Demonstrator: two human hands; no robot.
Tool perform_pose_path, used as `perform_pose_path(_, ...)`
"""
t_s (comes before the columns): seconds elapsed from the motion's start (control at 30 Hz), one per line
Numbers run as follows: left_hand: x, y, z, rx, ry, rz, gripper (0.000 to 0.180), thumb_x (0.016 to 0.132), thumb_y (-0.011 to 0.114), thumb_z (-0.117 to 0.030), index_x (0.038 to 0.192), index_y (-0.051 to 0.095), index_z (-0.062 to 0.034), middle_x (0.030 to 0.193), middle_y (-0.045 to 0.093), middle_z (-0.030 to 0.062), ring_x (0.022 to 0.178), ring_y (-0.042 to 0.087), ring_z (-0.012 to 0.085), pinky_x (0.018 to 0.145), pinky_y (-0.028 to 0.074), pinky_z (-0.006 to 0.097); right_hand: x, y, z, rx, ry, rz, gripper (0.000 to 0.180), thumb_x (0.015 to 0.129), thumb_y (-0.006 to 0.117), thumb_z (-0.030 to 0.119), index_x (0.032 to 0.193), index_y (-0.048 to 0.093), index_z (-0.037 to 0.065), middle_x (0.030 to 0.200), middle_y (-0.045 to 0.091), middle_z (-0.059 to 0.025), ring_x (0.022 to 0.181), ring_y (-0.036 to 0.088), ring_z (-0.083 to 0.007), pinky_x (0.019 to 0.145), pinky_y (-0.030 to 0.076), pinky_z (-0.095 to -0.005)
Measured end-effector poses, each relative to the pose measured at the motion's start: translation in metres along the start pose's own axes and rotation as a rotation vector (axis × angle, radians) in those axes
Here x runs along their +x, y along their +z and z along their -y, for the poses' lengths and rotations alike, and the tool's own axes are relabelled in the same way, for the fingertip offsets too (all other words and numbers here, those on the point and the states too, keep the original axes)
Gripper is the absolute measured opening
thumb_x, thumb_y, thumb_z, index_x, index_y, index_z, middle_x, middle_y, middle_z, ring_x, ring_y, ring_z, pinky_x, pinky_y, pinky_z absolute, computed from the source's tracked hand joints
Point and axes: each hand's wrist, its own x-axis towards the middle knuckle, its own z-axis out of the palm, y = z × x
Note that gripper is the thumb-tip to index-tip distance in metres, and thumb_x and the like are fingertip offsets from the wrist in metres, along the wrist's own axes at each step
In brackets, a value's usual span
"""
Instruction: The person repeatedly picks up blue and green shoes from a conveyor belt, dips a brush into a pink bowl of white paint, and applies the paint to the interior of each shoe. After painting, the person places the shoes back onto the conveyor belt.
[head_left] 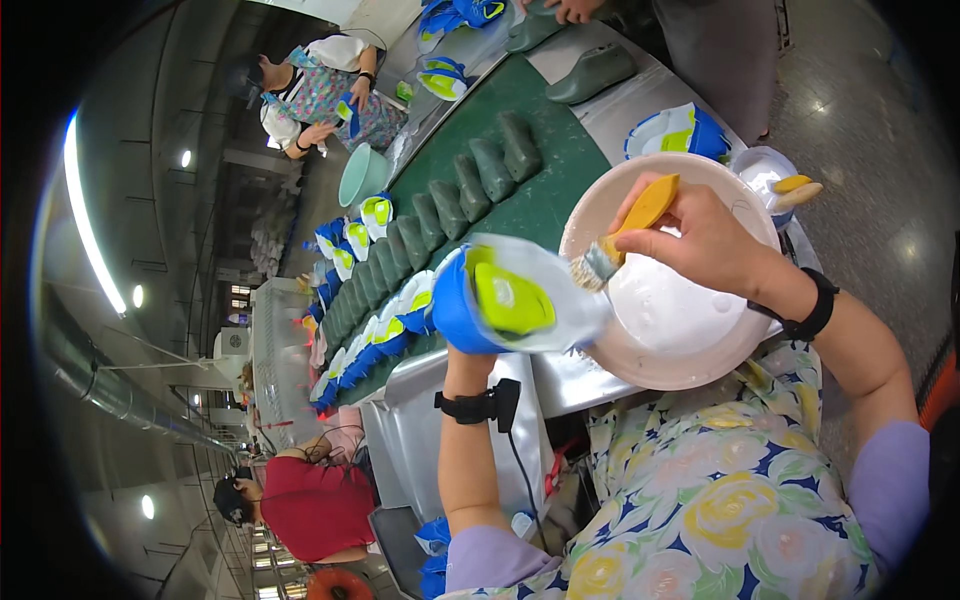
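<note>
My left hand (462,318) is tucked inside a blue shoe upper (500,298) with a lime-green insert and a white edge, holding it up over the table's edge. My right hand (705,240) grips a yellow-handled brush (630,225). Its bristles touch the white edge of the upper. Just under my right hand sits a pale round basin (690,350) with white glue in it. A black band is on each wrist, the left one with a cable hanging down.
A green belt (540,200) carries rows of dark green shoe lasts (470,185) and blue-and-lime uppers (385,330). A small white bowl with a second brush (775,180) stands beyond the basin. Other people work along the line at upper left, lower left and top.
</note>
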Motion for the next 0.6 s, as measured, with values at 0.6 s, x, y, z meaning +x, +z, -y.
perform_pose_path(0.6, -0.039, 0.061, 0.060, -0.359, -0.404, 0.062, 0.035, 0.101, 0.062, -0.026, 0.132, 0.058, -0.0113, 0.111, 0.068, 0.0059, 0.095, 0.069, 0.0202, 0.080, 0.060, 0.039, 0.030, 0.025, -0.003, -0.335, -0.335, 0.203, 0.025, 0.089, 0.071, 0.017, 0.094, 0.052, 0.002, 0.087, 0.066, -0.0213, 0.080, 0.066, -0.0402, 0.070, 0.051, -0.0458)
